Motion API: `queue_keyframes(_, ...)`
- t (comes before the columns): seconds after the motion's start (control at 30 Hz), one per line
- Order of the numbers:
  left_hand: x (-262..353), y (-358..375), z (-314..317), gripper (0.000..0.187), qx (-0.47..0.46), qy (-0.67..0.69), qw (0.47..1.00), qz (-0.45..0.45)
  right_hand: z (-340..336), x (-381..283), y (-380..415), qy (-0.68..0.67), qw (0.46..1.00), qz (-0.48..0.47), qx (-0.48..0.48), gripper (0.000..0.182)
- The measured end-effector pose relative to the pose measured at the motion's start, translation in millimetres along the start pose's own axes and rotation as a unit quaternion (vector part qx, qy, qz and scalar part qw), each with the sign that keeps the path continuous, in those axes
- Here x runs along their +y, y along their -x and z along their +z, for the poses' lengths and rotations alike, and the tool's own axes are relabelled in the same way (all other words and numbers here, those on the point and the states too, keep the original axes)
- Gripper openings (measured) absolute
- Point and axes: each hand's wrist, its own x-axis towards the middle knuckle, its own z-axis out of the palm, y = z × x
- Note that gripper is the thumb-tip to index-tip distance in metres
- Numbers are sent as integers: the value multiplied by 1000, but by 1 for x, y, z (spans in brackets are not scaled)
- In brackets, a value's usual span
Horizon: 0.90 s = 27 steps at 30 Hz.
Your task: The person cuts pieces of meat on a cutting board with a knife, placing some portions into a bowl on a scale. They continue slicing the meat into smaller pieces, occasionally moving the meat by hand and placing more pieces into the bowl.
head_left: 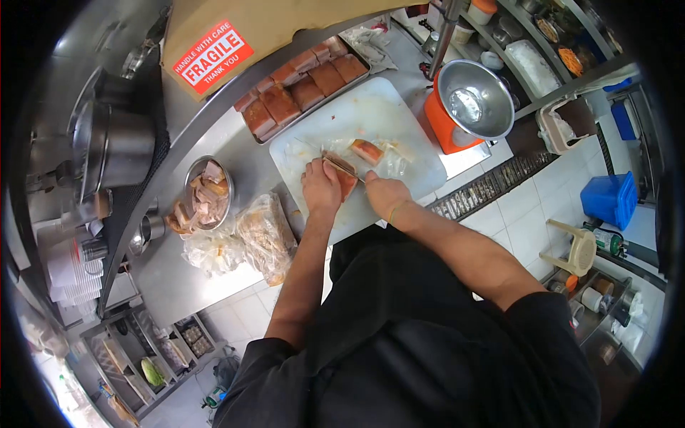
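Observation:
On the white cutting board (403, 114), my left hand (321, 188) presses its bent fingers onto a block of pork belly (347, 187) with reddish-brown skin. My right hand (386, 194) is wrapped round the handle of a knife (341, 165). The blade lies across the block, close to my left fingertips. Beyond the right hand rests a smaller cut piece of pork belly (367, 150), beside crumpled clear plastic (391, 167). Scraps and wet smears mark the board.
A tray (312, 107) of pork blocks stands behind the board. To the right, a metal bowl (474, 100) sits on an orange scale (442, 125). At left are a bowl of meat pieces (211, 189) and plastic bags (264, 232). A cardboard box (264, 25) overhangs the back.

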Motion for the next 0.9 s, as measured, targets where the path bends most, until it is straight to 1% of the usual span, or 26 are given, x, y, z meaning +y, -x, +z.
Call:
queue_keyframes(0.13,-3,1,-2,29,-9,-21,1000,-7,-1,0,2,25,1000,-17,-8,32)
queue_keyframes(0.23,1,6,-8,35,-7,-2,1000,-29,-7,7,10,39,999,-23,-2,30)
queue_keyframes(0.27,3,11,-8,39,10,-15,1000,-6,-9,13,13,48,998,-27,1,29)
queue_keyframes(0.33,10,25,-19,52,43,-45,997,36,-8,20,20,52,998,-31,6,28)
queue_keyframes(0.37,11,30,-21,79,43,-50,994,92,-7,23,22,50,998,-34,12,28)
queue_keyframes(0.47,27,37,-41,99,-76,-87,989,96,-8,25,27,47,998,-45,17,26)
queue_keyframes(0.57,24,28,-38,99,-84,-88,989,89,-9,29,25,49,998,-32,33,26)
queue_keyframes(0.67,8,35,-43,102,-77,9,988,134,-12,42,19,55,997,-19,53,26)
queue_keyframes(0.77,4,54,-51,104,-44,130,980,145,-19,50,20,57,997,-15,59,25)
queue_keyframes(0.87,4,68,-28,100,-5,298,952,67,-26,51,23,60,995,-37,78,23)
queue_keyframes(0.9,-1,71,-19,99,8,242,966,89,-28,52,27,62,993,-45,85,23)
